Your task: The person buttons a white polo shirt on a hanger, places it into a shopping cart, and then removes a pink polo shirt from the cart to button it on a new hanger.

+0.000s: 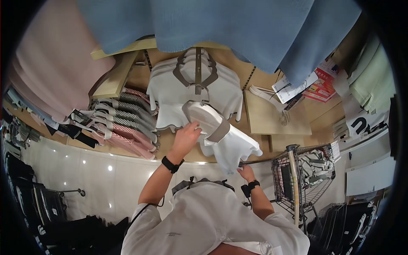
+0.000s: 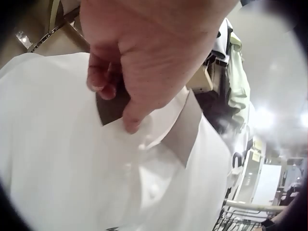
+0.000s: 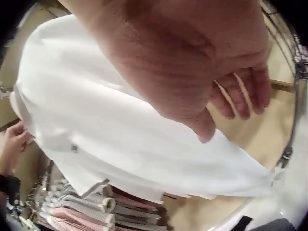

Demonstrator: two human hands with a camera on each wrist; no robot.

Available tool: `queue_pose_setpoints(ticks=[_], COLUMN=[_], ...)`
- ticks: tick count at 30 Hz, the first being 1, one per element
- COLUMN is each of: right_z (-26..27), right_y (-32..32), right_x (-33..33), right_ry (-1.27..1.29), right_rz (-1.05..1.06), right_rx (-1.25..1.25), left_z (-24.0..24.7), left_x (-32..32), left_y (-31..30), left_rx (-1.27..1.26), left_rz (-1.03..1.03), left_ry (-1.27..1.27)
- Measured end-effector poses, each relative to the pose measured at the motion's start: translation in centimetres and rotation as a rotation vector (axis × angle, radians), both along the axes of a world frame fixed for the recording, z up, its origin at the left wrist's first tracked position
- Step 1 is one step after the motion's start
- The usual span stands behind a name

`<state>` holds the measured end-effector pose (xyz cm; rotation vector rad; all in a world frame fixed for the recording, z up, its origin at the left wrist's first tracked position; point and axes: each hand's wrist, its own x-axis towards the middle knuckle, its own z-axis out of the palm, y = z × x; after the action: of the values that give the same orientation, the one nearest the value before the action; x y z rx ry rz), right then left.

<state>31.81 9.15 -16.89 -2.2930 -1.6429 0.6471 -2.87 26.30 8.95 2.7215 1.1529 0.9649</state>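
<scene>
A white shirt [image 1: 231,146] with a grey-brown collar [image 1: 219,131] hangs tilted in front of the rack, its hanger hook near the rail. My left hand [image 1: 185,139] pinches the shirt's front opening by the collar; in the left wrist view the thumb of that hand [image 2: 149,57] lies on the white shirt front [image 2: 62,139], with the other fingers curled behind the edge. Low beside the hem is my right hand [image 1: 247,173]. In the right wrist view this hand [image 3: 192,62] has its fingers apart and loosely bent, over the white cloth [image 3: 110,125], without a visible grip.
More white shirts [image 1: 165,85] hang behind on a metal rail [image 1: 198,70]. Striped shirts [image 1: 127,123] are at the left, blue garments [image 1: 191,25] overhead. A wooden shelf [image 1: 272,121] and a wire cart [image 1: 293,187] with striped clothing stand at the right.
</scene>
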Motion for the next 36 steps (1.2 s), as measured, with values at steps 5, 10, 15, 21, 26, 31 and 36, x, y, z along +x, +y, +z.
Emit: queue_pose_setpoints(ticks=[5, 10, 15, 21, 26, 31, 36], right_z=[16.2, 23.6, 22.7, 22.5, 20.4, 18.8, 19.0], right_y=[5.3, 9.6, 11.4, 13.1, 13.1, 13.5, 11.2], right_x=[-9.7, -17.5, -21.8, -22.5, -22.7, -21.2, -19.8], right_ry=[0.326, 0.453, 0.36, 0.284, 0.173, 0.239, 0.407], right_rz=[0.247, 0.238, 0.044, -0.216, -0.238, -0.339, -0.222], right_rx=[-0.007, 0.048, 0.192, 0.19, 0.483, 0.512, 0.641], left_z=[1.3, 1.5, 1.5, 2.1, 2.1, 1.2, 2.0], left_x=[-1.7, -3.1, -4.0, -3.9, -3.9, -3.7, -3.4], left_y=[0.3, 1.4, 1.7, 1.1, 0.0, -0.2, -0.3], left_rx=[-0.181, -0.319, -0.449, -0.492, -0.538, -0.488, -0.514], left_rz=[0.032, -0.017, -0.089, -0.099, -0.077, -0.069, -0.063], left_ry=[0.034, -0.185, -0.294, -0.296, -0.317, -0.298, -0.345])
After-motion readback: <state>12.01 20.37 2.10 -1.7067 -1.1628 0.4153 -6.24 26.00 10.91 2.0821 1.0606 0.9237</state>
